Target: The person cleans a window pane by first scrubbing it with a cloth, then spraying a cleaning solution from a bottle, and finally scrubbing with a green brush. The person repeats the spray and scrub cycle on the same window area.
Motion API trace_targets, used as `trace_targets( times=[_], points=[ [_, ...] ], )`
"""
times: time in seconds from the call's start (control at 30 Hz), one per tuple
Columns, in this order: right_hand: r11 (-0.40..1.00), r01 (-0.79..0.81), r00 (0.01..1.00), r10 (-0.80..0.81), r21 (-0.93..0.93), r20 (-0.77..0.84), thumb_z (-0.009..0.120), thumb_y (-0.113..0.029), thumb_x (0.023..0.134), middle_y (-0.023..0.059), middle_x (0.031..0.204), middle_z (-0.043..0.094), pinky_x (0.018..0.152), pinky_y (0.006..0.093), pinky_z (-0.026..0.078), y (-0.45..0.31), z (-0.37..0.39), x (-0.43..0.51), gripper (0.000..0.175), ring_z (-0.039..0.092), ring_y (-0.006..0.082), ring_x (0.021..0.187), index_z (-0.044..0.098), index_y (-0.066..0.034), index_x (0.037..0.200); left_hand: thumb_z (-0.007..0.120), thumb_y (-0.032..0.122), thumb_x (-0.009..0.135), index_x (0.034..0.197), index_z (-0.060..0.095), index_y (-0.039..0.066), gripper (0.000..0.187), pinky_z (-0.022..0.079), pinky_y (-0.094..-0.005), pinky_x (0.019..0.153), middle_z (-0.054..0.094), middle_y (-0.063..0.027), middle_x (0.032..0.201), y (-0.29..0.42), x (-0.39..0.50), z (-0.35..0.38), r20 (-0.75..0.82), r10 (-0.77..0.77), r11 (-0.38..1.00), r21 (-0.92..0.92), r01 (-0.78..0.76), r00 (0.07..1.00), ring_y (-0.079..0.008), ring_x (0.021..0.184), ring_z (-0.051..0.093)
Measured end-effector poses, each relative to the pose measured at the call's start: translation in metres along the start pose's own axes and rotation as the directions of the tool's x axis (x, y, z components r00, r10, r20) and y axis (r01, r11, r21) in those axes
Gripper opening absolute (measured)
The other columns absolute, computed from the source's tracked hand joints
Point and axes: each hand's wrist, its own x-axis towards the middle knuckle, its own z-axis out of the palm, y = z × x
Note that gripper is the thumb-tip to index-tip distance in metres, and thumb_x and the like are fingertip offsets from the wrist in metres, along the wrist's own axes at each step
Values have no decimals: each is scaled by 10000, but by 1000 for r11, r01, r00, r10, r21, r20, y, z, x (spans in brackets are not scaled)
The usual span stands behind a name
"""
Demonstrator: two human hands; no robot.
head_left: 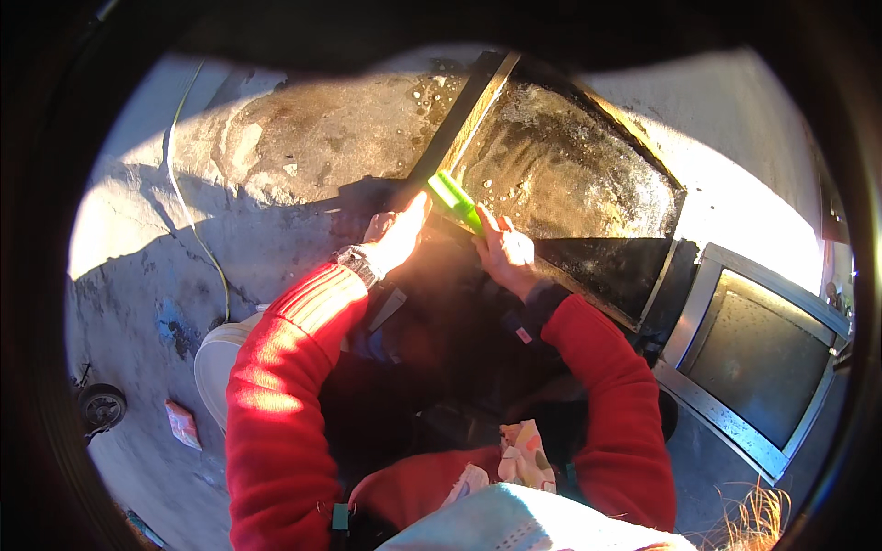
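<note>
My right hand [508, 251] grips the lower end of a bright green brush [455, 200], index finger laid along it. The brush slants up and left, its far end close to a crossbar [475, 124] of a dark, dirty framed panel [572, 165]. Just left of the brush is my left hand [400, 233], fingers extended near the foot of that crossbar and a watch on its wrist. Glare and shadow hide whether it holds the frame. Wet marks and pale specks show on the panel's surface.
A metal-framed pane [765, 358] leans at the right. Left of my arm stands a round whitish container [219, 365]. A thin hose or cable [189, 213] runs over the concrete floor [138, 324]. A small wheel [102, 408] and a pinkish packet [182, 425] lie farther left.
</note>
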Motion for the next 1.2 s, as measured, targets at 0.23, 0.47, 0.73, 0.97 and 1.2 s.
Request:
trace_targets(
  times=[0.23,0.47,0.73,0.97,1.2],
  points=[
    [885,-33,901,227,465,-369,675,-53,795,58,891,604,624,248,460,21,-3,60,527,547,122,707,497,-115,1287,521,171,830,1328,445,30,523,491,-271,739,290,-51,1513,12,-8,-4,72,369,555,783,-282,927,-182,1081,590],
    [860,-38,984,121,509,-130,672,-107,810,35,686,609,554,265,451,6,21,-31,492,546,87,598,518,-117,1277,540,191,860,1220,552,65,382,493,-330,860,559,-81,1255,5,-8,-17,-170,444,854,378,-358,880,-250,1038,595],
    [623,-2,967,200,782,-156,625,-107,843,-4,671,592,525,255,432,-14,66,-17,452,484,79,520,509,-84,1279,538,236,912,1289,466,92,410,486,-274,658,603,-59,978,10,-5,-12,-191,14,997,-76,-29,982,-129,774,581],
    [804,-112,956,248,584,-159,643,-110,840,-4,696,601,463,250,409,-21,59,-6,516,481,70,500,472,-101,1326,524,240,934,1378,391,88,487,469,-257,606,595,-43,853,-12,6,-2,-136,-4,978,-207,-25,991,-101,705,562],
    [902,51,909,136,430,-393,685,-88,775,81,643,611,513,269,462,-28,46,14,501,560,123,497,550,-59,1257,385,423,946,1314,409,70,510,473,-473,804,632,-251,922,-15,9,-6,-202,247,915,371,-160,948,-414,901,603]
  ],
)
